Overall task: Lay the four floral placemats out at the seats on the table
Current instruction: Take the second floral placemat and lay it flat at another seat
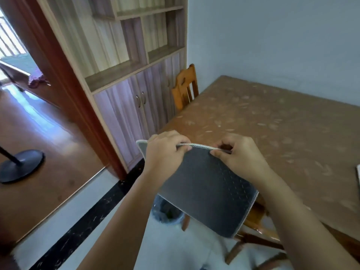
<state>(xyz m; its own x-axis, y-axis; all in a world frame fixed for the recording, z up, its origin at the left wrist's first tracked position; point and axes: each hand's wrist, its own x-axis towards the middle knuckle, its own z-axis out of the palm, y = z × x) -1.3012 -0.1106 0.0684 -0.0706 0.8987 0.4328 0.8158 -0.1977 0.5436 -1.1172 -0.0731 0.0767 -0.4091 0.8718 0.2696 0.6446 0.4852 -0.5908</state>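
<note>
Hands (165,151) (239,152) grip perhaps one placemat (206,188).

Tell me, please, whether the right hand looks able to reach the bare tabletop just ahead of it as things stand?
Probably yes. The right hand hovers at the table edge with nothing between it and the bare surface, though it and the left hand both pinch the placemat top edge.

matt grey cloth placemat (206,190) with white stitched edge; glossy covered table (272,123); varnished wooden chair (184,88)

Brown patterned table (272,121), mat edge (358,172)
</note>
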